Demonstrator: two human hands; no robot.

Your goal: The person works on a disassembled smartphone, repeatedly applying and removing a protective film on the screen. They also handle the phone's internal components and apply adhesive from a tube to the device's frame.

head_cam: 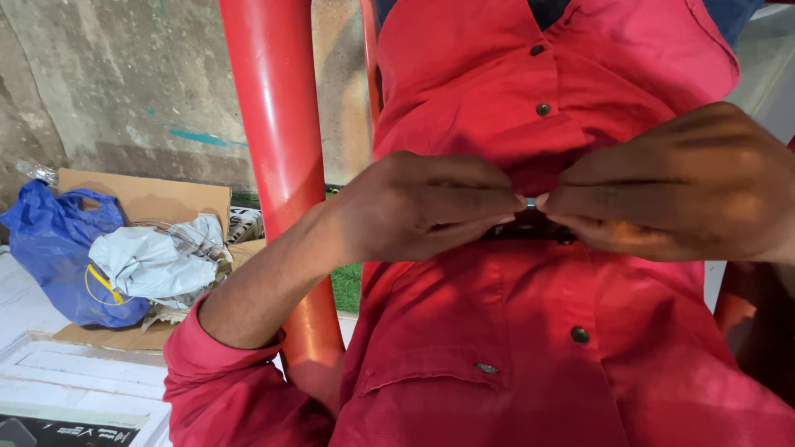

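2 hands (530,203), 1 small dark part (530,225)

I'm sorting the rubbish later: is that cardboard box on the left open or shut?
Open. The cardboard box has its flap standing up, and a crumpled grey-white bag and a blue plastic bag bulge out of it.

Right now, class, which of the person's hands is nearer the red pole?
Left. The left hand sits just right of the red pole in the picture; the right hand is farther off, beyond it.
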